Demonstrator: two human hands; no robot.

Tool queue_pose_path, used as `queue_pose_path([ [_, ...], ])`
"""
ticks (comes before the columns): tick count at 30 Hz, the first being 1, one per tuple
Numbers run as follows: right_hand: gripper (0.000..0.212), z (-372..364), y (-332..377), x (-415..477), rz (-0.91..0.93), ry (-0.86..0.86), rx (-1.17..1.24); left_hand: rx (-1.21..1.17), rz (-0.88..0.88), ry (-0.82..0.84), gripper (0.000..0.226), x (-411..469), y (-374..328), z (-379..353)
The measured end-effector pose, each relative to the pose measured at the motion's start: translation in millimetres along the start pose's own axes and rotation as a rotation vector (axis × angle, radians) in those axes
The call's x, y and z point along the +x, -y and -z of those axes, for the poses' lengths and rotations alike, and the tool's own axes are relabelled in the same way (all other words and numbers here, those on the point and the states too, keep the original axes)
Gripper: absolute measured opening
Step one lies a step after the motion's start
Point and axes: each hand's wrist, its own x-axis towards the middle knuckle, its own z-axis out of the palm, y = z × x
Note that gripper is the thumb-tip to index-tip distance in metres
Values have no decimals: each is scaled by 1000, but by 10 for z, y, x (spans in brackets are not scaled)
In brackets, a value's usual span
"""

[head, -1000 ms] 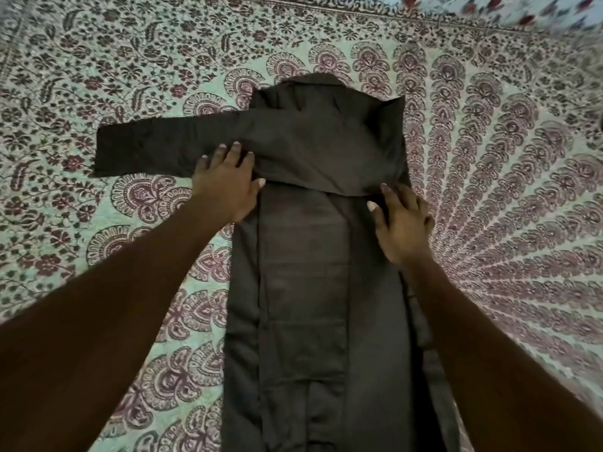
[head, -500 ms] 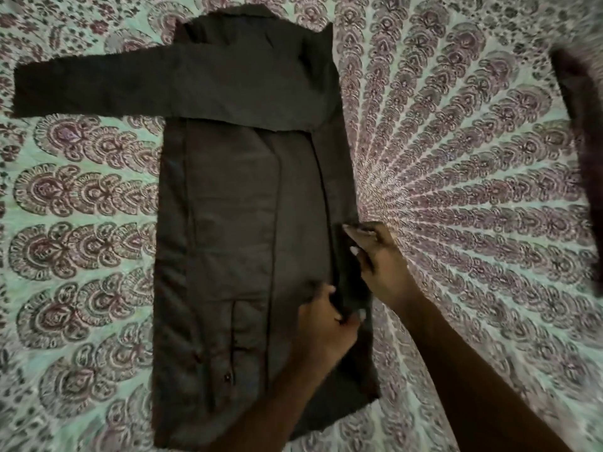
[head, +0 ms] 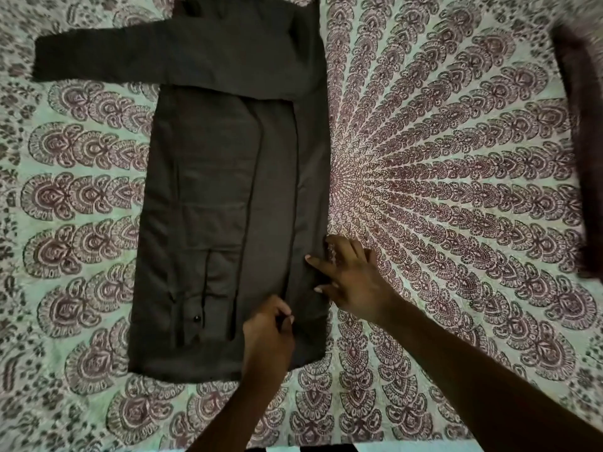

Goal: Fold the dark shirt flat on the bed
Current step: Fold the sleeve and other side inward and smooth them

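Both hands on the dark shirt (head: 208, 190) — left hand (head: 267, 334) apparently pinching it, right hand (head: 352, 282) spread.

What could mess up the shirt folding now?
1. The left hand pinches a fold of the dark shirt near its hem; pulling there might drag the neat side fold crooked.
2. The right hand rests flat only at the shirt's right edge, so the rest could slide on the patterned bedsheet.
3. One sleeve lies stretched out left and may bunch later.
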Motion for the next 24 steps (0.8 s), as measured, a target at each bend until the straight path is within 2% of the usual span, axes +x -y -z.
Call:
queue_pose_path([
  [5,56,-75,33,-45,13,-31,-187,-21,-86,-29,33,-95,43,-53],
  [8,60,-115,30,-33,116,-11,-258,-7,-64,-7,39,-119,37,-37],
  [10,66,-162,1,-33,187,5,-289,100,-105,15,49,-148,53,-47],
  [13,73,-193,-37,62,216,31,-307,413,-262,41,74,-128,104,-63],
  [15,77,-128,-91,189,184,22,-317,536,-342,68,87,-52,97,-20],
  [19,86,90,-259,648,94,-24,-305,624,-410,131,107,131,100,98],
  [24,89,372,-595,1389,-120,-56,-169,730,-510,207,128,354,64,134],
])
